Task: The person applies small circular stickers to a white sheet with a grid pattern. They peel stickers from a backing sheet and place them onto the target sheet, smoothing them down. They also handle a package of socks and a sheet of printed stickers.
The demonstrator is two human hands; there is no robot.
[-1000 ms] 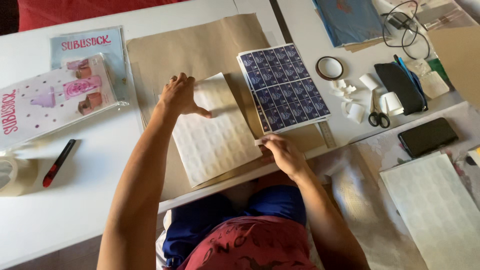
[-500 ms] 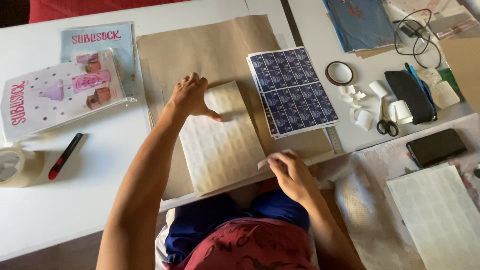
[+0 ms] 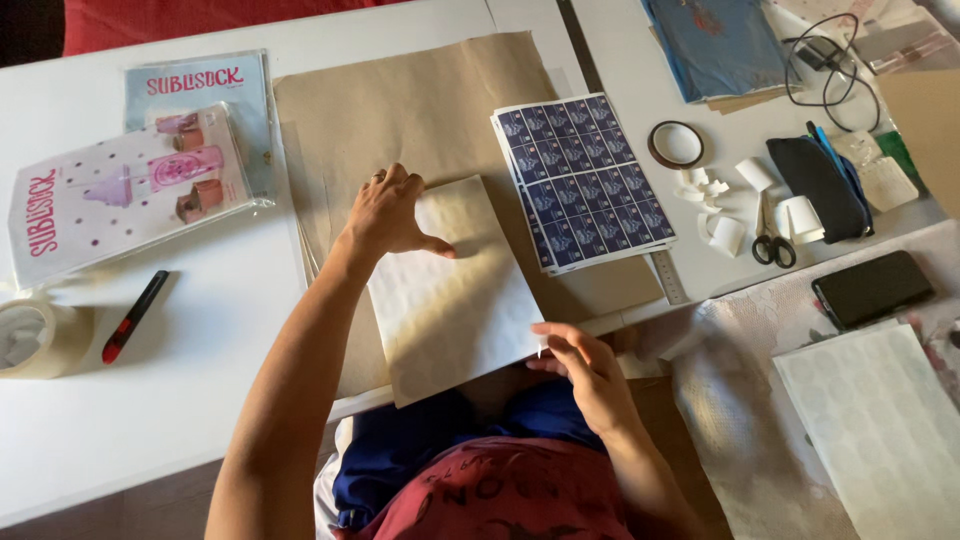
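Note:
A white embossed sheet (image 3: 455,295) lies on brown kraft paper (image 3: 420,110) on the white table (image 3: 200,400). My left hand (image 3: 388,213) rests flat on the sheet's far left corner, fingers spread. My right hand (image 3: 585,365) pinches the sheet's near right corner at the table's front edge. A sheet of dark blue printed squares (image 3: 582,180) lies just right of the white sheet, on the kraft paper.
Two printed packets (image 3: 125,190) lie at left, with a red-and-black cutter (image 3: 134,315) and a tape roll (image 3: 35,338). At right are a tape ring (image 3: 676,144), scissors (image 3: 772,240), white cups (image 3: 800,218), a dark pouch (image 3: 818,172), a phone (image 3: 872,288), a white dotted sheet (image 3: 885,425).
The white sheet has shifted toward me and rotated slightly. My right hand moved down to its near right corner; my left hand stayed on the far corner.

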